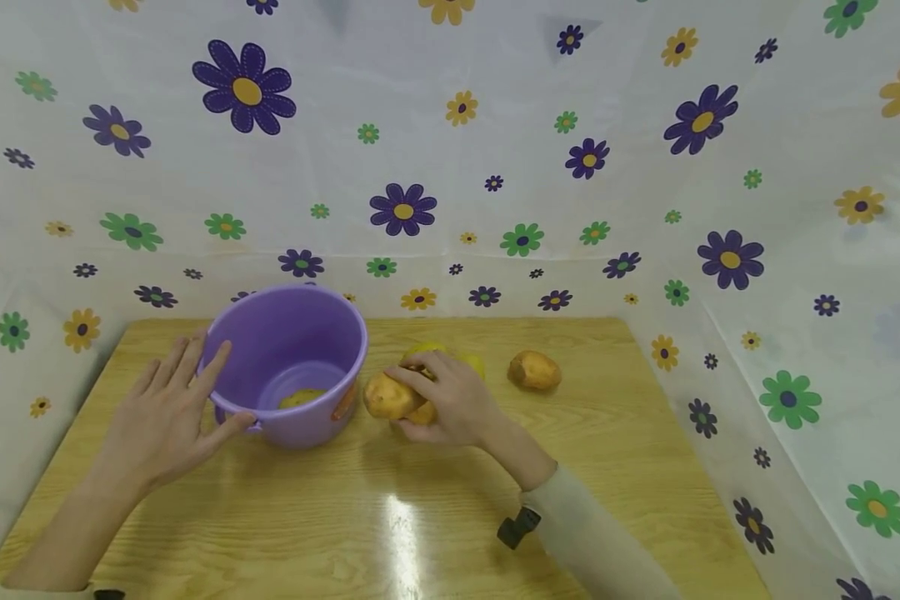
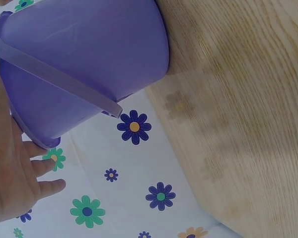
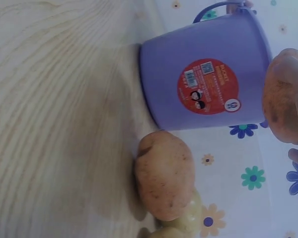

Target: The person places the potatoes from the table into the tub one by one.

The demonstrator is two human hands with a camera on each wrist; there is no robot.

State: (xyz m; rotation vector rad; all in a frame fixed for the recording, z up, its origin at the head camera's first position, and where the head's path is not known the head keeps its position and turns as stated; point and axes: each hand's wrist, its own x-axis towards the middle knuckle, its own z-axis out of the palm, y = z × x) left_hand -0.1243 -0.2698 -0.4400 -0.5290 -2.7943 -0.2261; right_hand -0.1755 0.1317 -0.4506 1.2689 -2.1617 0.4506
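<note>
A purple bucket (image 1: 307, 429) stands on the wooden table, with a yellowish piece (image 1: 302, 398) lying inside at the bottom. My left hand (image 1: 167, 412) is at its left rim with fingers straight and spread, thumb by the handle joint. My right hand (image 1: 450, 400) grips a brown potato (image 1: 390, 396), raised just right of the bucket. Another potato (image 3: 164, 176) lies on the table below, partly hidden by that hand in the head view. Behind the hand are yellow-green round things (image 1: 471, 362), mostly covered; their kind I cannot tell.
A separate potato (image 1: 534, 370) lies to the right on the table (image 1: 330, 517). A white flower-printed sheet (image 1: 495, 142) encloses the back and sides. The bucket's handle (image 2: 64, 82) hangs down its side. A red round label (image 3: 208, 87) is on the bucket.
</note>
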